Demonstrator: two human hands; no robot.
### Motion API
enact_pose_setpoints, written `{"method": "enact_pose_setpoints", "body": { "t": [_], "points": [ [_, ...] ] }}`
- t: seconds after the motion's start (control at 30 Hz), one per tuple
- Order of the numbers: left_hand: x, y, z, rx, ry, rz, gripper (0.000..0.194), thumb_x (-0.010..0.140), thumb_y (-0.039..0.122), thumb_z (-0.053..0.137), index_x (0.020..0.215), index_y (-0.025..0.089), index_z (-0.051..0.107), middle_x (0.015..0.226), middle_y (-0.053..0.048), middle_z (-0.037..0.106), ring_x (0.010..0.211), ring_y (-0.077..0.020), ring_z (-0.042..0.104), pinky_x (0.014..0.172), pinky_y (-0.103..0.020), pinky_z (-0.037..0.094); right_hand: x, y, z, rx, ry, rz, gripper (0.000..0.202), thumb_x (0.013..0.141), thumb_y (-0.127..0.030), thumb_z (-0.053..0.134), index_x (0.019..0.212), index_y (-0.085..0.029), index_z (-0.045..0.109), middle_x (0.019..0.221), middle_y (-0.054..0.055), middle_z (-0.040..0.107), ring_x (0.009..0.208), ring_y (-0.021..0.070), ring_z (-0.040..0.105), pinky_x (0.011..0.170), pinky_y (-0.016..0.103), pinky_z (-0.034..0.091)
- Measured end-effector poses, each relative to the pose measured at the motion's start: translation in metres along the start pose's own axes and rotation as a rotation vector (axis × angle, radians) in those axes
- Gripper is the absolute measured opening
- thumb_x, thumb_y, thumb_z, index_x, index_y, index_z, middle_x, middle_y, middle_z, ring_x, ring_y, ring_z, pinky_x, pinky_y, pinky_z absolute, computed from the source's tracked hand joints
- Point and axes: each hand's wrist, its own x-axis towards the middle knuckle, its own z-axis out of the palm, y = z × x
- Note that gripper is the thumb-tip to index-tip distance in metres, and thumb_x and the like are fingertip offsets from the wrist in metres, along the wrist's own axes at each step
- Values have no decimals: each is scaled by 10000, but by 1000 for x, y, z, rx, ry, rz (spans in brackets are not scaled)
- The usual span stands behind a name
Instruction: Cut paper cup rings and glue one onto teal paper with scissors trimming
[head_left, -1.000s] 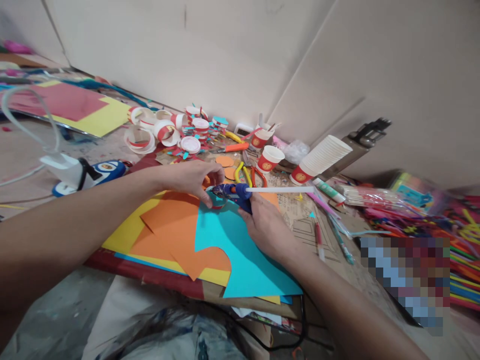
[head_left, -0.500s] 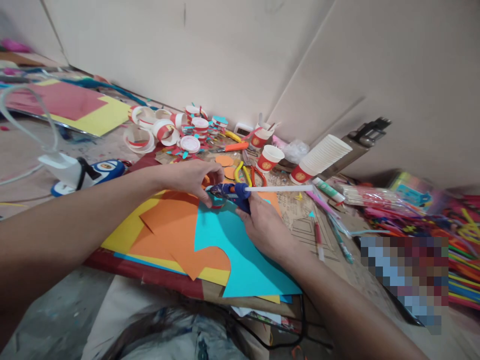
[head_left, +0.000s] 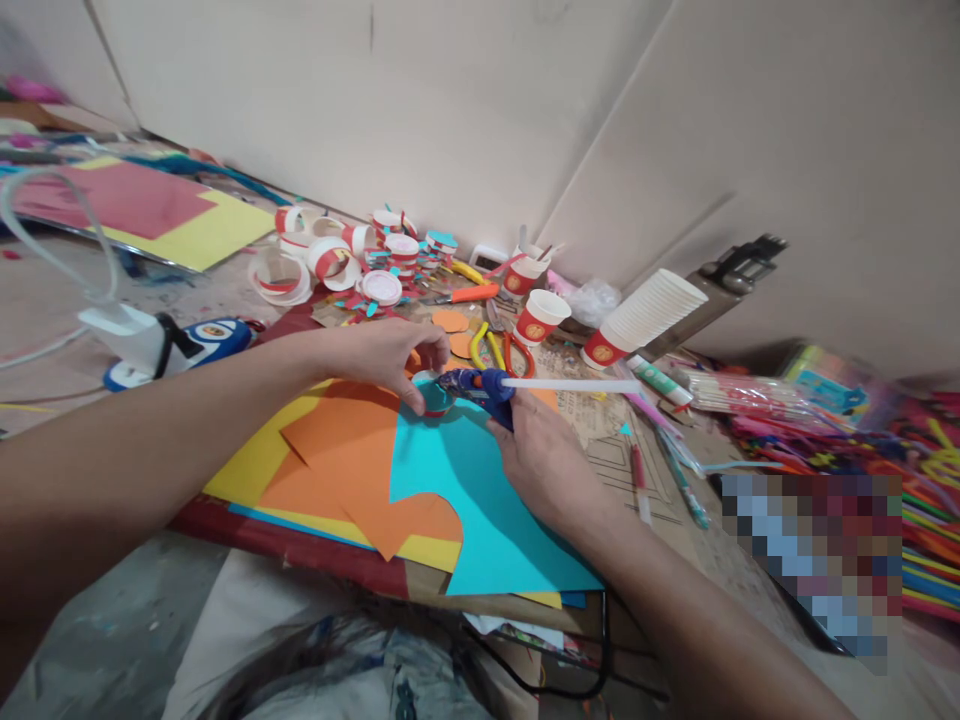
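Under the left hand's (head_left: 382, 360) bent fingers lay the small round piece (head_left: 435, 407), its inside turquoise and its wall partly red, resting over the far left edge of a turquoise sheet (head_left: 510, 530). That hand steadied it in a narrow hold, thumb at the near left side and the other fingers curled beyond; how firmly they pressed could not be told. The right hand (head_left: 544, 455) was wrapped around the handle of a blue glue gun (head_left: 487, 387), whose nozzle reached the piece's right side. A long white glue stick (head_left: 574, 385) stuck out from its back, above that hand.

The step in hand looked like putting glue on or inside the rim, though no bead was clear enough to see. As a judgement, the next move called for a steady left hold, with fingertips away from the hot nozzle, and a small, controlled turn of the right wrist.

Nearer the wearer than the left hand, orange sheets (head_left: 337, 450) overlapped yellow ones (head_left: 236, 480). Just past its fingers were orange discs (head_left: 450, 321) and yellow-handled pliers (head_left: 491, 350); farther beyond sat cut cup rings (head_left: 279, 288). Beyond the right hand stood a paper cup (head_left: 540, 325), with a tilted cup stack (head_left: 649, 312) to its right.
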Motion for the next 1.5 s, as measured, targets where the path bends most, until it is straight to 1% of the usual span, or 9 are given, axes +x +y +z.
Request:
{"method": "enact_pose_setpoints", "body": {
  "t": [0.27,0.37,0.5,0.63,0.77,1.0,1.1,1.3,1.5],
  "points": [
    [0,4,-1,40,-4,-17,561,635,438,791,1088,211,551,1093,-26,660,990,-175,626,821,-253,451,4,-8,3,-3,-31,3,316,935,-218,474,1220,-99,539,1126,188,659,1031,291,624,849,391,476],
    [0,3,-1,38,2,-15,562,630,438,793,1083,209,551,1089,-26,659,989,-174,626,818,-251,451,4,-7,4,-16,-33,9,299,938,-226,468,1199,-106,551,1103,179,666,1000,286,631,840,389,481],
    [0,1,0,25,5,-13,571,628,442,795,1086,209,547,1094,-25,655,994,-175,628,823,-254,456,0,-5,4,-52,10,-32,283,950,-231,441,1178,-112,559,1079,171,666,974,282,631,825,390,484],
    [0,2,0,13,-4,3,545,637,429,794,1062,199,542,1095,-27,656,1004,-166,627,836,-247,457,-5,-5,-1,-82,40,-51,267,934,-180,420,1144,-112,570,1038,166,668,937,272,634,805,378,483],
    [0,5,-1,14,-4,-2,529,634,407,800,1043,193,542,1080,-27,659,999,-167,629,850,-256,457,-8,-6,-5,-102,24,-59,287,914,-149,398,1140,-102,569,1014,173,664,879,267,635,762,377,484],
    [0,4,-1,0,-9,10,536,639,420,793,1053,192,539,1082,-36,661,991,-175,637,842,-265,460,-3,-9,1,-83,27,-31,325,915,-153,409,1209,-126,544,1051,161,666,927,267,631,779,374,480],
    [0,4,-2,6,-13,0,532,643,400,791,1060,187,539,1089,-42,665,998,-178,635,856,-271,457,-1,-9,2,-99,25,-56,320,897,-125,422,1186,-128,559,1057,161,664,945,267,625,799,372,477],
    [0,5,-2,-1,-13,-9,539,638,404,801,1056,187,537,1093,-44,664,1015,-177,632,852,-265,455,-7,-10,-6,-149,15,-64,286,899,-111,402,1134,-120,566,991,155,653,853,257,620,739,364,468],
    [0,4,-2,5,-13,-8,536,627,406,800,1050,196,546,1075,-34,664,987,-171,637,844,-266,459,-4,-14,-4,-112,12,-24,289,897,-119,422,1151,-149,557,995,140,655,847,250,624,714,349,462]
  ]
}}
